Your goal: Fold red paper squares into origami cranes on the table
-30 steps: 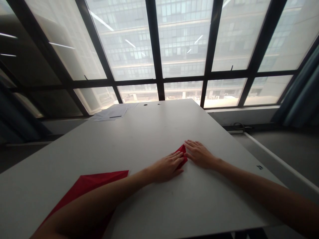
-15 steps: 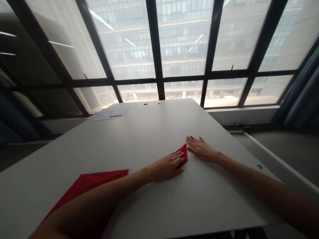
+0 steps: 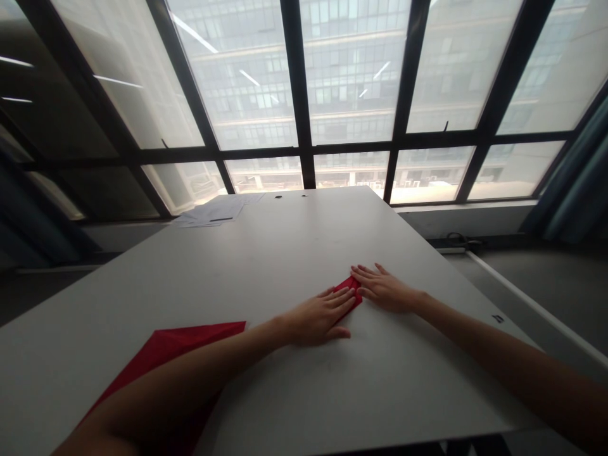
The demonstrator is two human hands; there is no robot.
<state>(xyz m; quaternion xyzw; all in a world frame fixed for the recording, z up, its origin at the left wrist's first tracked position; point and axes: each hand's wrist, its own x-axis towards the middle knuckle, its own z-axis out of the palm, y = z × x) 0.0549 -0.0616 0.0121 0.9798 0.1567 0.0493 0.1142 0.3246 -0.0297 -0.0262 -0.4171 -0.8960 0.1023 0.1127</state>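
Observation:
A small folded piece of red paper (image 3: 351,285) lies on the white table (image 3: 266,266), mostly hidden under my hands. My left hand (image 3: 320,315) lies flat on it with fingers stretched out, pressing it down. My right hand (image 3: 382,289) lies flat just to its right, fingertips resting on the paper's upper right edge. A larger red paper sheet (image 3: 164,354) lies near the table's front left, partly under my left forearm.
White sheets with a dark pen (image 3: 213,212) lie at the table's far left corner. Tall windows with dark frames (image 3: 304,95) stand behind the table. A curtain (image 3: 574,183) hangs at the right. The table's right edge runs close to my right arm.
My right hand slid off the red paper to the right, then came back so its fingertips rest on the paper again. My left hand stayed pressed on it.

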